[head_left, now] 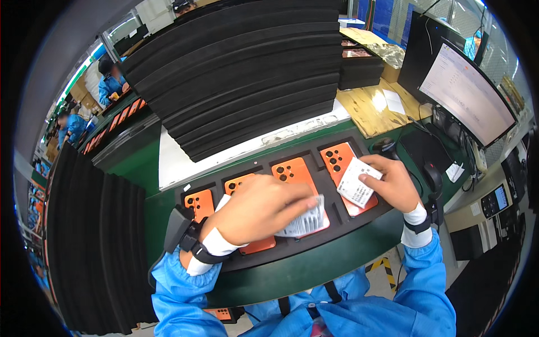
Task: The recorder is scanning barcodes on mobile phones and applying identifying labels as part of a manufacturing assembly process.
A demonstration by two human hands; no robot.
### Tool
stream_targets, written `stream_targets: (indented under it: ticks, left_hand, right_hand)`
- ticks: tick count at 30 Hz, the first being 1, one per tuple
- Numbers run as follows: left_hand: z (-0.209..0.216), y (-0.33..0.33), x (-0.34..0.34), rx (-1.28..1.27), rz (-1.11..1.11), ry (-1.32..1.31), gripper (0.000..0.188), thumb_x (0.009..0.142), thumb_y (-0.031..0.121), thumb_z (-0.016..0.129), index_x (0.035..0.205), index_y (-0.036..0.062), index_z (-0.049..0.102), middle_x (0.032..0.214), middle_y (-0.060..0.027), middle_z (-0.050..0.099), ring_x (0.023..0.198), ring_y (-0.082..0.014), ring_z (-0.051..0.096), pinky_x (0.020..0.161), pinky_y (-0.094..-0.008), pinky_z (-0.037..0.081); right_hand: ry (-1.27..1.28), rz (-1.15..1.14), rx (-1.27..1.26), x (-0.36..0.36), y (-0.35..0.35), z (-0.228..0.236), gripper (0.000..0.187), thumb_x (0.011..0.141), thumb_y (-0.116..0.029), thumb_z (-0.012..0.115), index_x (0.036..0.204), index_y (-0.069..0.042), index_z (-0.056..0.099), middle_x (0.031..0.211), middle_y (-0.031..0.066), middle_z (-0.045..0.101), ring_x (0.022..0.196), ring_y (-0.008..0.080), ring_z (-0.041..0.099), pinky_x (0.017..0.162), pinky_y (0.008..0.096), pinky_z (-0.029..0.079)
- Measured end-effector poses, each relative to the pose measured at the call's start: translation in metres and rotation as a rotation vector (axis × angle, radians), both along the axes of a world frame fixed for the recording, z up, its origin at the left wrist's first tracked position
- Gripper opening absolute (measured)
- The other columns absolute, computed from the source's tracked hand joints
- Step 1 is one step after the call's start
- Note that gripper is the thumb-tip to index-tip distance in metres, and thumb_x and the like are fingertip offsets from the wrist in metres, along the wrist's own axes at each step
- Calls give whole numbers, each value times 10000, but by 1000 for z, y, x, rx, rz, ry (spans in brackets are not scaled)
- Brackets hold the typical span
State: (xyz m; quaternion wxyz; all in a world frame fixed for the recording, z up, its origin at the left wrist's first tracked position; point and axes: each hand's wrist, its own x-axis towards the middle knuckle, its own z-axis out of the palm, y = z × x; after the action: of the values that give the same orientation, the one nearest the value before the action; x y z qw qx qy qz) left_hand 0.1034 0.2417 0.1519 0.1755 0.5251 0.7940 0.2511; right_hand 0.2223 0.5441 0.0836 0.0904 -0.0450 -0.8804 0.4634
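Note:
A black foam tray (pixel 332 209) lies before me, with several orange phone back panels or phones in its slots, camera rings up. My left hand (pixel 255 208) reaches over the middle of it and partly covers two of them. Its fingers are closed on a barcode label sheet (pixel 306 224), slightly blurred, above the third orange phone (pixel 291 168). My right hand (pixel 397 182) pinches a white printed label (pixel 356 182) between thumb and fingers, over the rightmost orange phone (pixel 335 157). The leftmost orange phone (pixel 199 202) lies beside my left wrist.
A tall stack of black trays (pixel 241 78) stands behind the tray, and another stack (pixel 92 236) on the left. At right are a monitor (pixel 469 92), a dark handheld device (pixel 432 177) and a label printer (pixel 477 213). Co-workers in blue (pixel 110 87) sit at the far left.

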Motion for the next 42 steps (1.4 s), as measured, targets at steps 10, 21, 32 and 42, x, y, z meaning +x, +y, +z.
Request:
stream_targets:
  ticks: [10,21,32,42]
  left_hand:
    - [-60,21,-15,64,-347,-18,282,1069,222,572,1170,18,738,1282,-102,666,1272,-292,584,1155,-478,327]
    - [-44,-7,-14,239,-274,-23,226,1041,191,608,1066,12,743,1213,-91,692,1259,-273,601,1150,-451,341]
    - [-56,-6,-27,384,-228,-108,221,1036,204,653,1063,-3,727,1179,-140,699,1149,-338,654,988,-435,502]
    - [-44,-26,-46,153,65,-129,404,1011,356,731,1104,-35,770,873,-230,757,764,-339,751,714,-430,564]
  right_hand:
    - [-15,19,-330,-22,-22,-14,280,1039,-108,692,1291,11,666,971,62,678,822,63,613,720,253,517]
    - [6,211,388,-55,-65,14,422,1070,-236,609,1448,-51,645,1412,175,626,1214,340,656,1051,408,504]
    - [293,197,579,-66,-62,-13,339,1036,-173,594,1331,-24,671,1419,168,600,1395,383,493,1177,532,376]
    - [-31,207,-61,-29,-87,16,161,941,-85,794,979,61,736,864,74,748,767,95,688,717,258,549]
